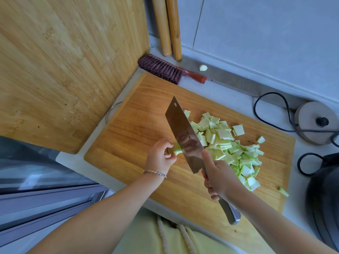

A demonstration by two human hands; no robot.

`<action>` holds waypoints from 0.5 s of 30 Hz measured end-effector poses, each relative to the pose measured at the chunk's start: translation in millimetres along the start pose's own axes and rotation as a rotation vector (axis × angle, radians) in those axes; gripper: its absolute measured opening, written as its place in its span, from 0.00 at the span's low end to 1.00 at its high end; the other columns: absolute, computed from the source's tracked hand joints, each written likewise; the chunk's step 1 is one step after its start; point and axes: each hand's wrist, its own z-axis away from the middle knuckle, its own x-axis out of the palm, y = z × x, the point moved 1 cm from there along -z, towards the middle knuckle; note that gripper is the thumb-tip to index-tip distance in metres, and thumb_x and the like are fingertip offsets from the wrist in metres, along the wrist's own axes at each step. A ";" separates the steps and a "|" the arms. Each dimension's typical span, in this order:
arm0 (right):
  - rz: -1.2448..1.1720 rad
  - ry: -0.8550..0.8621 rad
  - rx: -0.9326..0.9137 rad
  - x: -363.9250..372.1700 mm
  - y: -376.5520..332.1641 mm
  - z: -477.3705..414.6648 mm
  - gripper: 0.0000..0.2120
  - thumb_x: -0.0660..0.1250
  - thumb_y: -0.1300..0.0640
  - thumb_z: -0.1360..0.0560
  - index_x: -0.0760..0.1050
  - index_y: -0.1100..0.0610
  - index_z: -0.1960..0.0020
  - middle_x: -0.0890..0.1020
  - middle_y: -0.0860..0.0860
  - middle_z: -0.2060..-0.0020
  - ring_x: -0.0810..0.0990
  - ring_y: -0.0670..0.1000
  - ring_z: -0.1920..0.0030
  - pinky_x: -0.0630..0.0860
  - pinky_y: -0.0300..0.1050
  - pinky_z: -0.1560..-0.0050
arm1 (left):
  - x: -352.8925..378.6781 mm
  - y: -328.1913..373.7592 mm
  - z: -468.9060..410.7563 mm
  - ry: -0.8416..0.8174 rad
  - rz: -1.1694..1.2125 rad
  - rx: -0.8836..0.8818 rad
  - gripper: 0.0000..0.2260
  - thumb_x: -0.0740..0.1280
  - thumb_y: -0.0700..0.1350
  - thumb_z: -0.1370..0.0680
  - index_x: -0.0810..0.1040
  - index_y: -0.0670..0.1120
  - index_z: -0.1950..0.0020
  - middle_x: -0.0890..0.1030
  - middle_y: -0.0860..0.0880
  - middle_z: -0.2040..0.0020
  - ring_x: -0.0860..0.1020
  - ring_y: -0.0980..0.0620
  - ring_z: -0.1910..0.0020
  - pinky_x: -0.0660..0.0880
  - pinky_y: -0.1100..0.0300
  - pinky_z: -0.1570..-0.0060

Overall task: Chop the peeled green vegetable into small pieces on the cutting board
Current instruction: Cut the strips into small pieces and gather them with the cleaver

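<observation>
The left hand [159,156] pinches the last short stub of peeled green vegetable [174,149] on the wooden cutting board [145,114]. Its fingers [169,155] curl round the stub's left end, just beside the cleaver [185,136]. The blade meets the stub's right end, close to those fingers. The right hand [221,178] grips the cleaver's handle, fingers wrapped round it and one laid along the blade. A heap of chopped pieces [235,150] lies on the board, right of the blade

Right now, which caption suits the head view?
A cleaver in the right hand cuts the green vegetable pinched by the left hand on the cutting board.
</observation>
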 end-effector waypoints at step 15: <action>-0.115 0.062 -0.037 35.0 17.2 -41.1 0.26 0.49 0.38 0.22 0.60 0.56 0.69 0.62 0.49 0.80 0.60 0.48 0.81 0.59 0.38 0.77 | -3.2 1.2 1.3 -0.037 0.087 -0.072 0.09 0.73 0.30 0.34 0.79 0.35 0.56 0.80 0.43 0.49 0.76 0.55 0.53 0.72 0.80 0.60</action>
